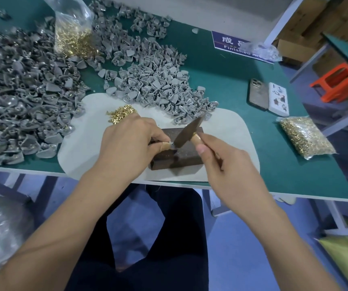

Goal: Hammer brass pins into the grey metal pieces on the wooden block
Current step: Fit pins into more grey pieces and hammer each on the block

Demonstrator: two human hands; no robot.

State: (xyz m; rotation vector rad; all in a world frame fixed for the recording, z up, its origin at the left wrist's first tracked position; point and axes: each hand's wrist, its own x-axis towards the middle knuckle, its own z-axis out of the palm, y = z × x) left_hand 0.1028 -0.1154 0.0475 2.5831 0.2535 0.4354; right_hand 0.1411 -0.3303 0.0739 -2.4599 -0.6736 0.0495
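Note:
A dark wooden block (186,155) lies on a pale grey mat (231,143) at the table's front edge. My left hand (131,141) pinches a small grey metal piece (172,146) down on the block's top. My right hand (221,160) grips the wooden handle of a small hammer (189,128), whose dark metal head slants over the piece and is blurred. A loose heap of brass pins (122,114) lies on the mat just behind my left hand. Whether a pin stands in the piece is hidden by my fingers.
Big heaps of grey metal pieces (154,80) cover the green table behind and to the left (17,97). An open bag of brass pins (74,36) stands at the back, a sealed bag (305,135) lies right. Two phones (268,95) lie by a blue sign (231,44).

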